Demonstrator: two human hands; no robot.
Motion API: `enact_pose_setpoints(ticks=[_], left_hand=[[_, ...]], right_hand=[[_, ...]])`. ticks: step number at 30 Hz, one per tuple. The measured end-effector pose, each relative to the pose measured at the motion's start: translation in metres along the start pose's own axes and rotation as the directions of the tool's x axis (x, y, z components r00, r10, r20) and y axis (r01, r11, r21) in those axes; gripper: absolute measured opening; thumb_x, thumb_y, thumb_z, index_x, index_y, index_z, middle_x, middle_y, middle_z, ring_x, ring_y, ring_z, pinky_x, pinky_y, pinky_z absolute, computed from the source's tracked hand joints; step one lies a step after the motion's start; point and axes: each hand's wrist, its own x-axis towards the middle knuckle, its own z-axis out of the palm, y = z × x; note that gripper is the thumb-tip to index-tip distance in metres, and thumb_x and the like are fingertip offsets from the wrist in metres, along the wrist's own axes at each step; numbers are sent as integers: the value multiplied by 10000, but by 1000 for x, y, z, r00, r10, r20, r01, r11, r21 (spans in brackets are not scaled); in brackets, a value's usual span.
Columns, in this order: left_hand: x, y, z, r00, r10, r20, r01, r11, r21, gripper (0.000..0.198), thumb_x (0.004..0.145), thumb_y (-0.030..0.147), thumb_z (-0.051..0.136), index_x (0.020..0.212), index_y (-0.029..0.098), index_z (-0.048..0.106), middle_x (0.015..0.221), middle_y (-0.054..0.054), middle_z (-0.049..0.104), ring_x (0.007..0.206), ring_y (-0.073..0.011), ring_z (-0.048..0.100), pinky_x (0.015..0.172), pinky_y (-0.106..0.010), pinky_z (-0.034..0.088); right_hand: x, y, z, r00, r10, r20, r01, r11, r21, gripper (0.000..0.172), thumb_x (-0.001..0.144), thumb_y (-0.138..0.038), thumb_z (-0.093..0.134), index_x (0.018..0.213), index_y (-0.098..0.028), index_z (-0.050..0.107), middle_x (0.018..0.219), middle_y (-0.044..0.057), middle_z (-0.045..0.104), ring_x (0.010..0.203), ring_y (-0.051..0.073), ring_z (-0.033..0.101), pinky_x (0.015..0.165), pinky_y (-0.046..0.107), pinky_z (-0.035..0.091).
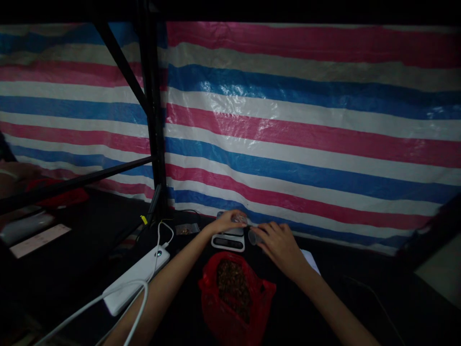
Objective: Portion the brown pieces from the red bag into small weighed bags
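My left hand (230, 221) is above a small white digital scale (228, 243), its fingers curled round a small clear plastic thing (239, 219) that looks like a bag. My right hand (279, 242) is just to the right, with fingertips close to the left hand's. Its fingers are closed on a clear plastic cup (254, 237), tilted with its round mouth towards me. Dim light blurs what lies between the two hands. In front of the scale stands an open red plastic bag (207, 293) full of small brown pieces (233, 288).
A white power bank (135, 281) with a white cable lies at left. Near the back lies a small clear bag (186, 229) with brownish contents. White paper (310, 261) shows behind my right wrist. A black metal frame (153, 120) and striped sheeting (306, 134) enclose the dark table.
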Motion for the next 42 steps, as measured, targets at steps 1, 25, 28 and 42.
enact_pose_setpoints(ticks=[1, 25, 28, 42], left_hand=[[8, -7, -5, 1000, -16, -10, 17, 994, 110, 445, 627, 398, 653, 994, 156, 586, 925, -67, 624, 857, -190, 560, 804, -304, 404], [-161, 11, 42, 948, -197, -249, 310, 743, 593, 652, 786, 569, 338, 1285, 149, 321, 1207, -135, 456, 1125, -254, 401, 934, -360, 291], [-180, 5, 49, 918, -235, -318, 375, 771, 514, 721, 782, 551, 366, 1331, 116, 197, 1190, -153, 450, 1116, -254, 414, 910, -348, 317], [-176, 6, 94, 823, -152, -548, 202, 979, 33, 321, 868, 349, 302, 802, 164, 556, 830, -48, 541, 803, -162, 515, 780, -277, 396]], right_hand=[[-5, -5, 6, 999, -25, 30, 23, 998, 59, 330, 794, -234, 519, 1121, -270, 496, 995, 48, 584, 918, 222, 469, 744, 351, 289], [-29, -89, 34, 972, -7, 233, -8, 998, 64, 256, 791, -73, 420, 925, -196, 600, 922, 107, 602, 845, 232, 528, 705, 370, 363], [-34, -107, 37, 953, 162, 255, -162, 987, -20, 292, 773, -18, 381, 831, -171, 624, 864, 138, 611, 795, 247, 544, 664, 383, 364], [-48, -113, 44, 911, 268, 315, -303, 951, 67, 225, 753, -146, 529, 959, -228, 570, 944, 68, 592, 786, 198, 586, 633, 296, 396]])
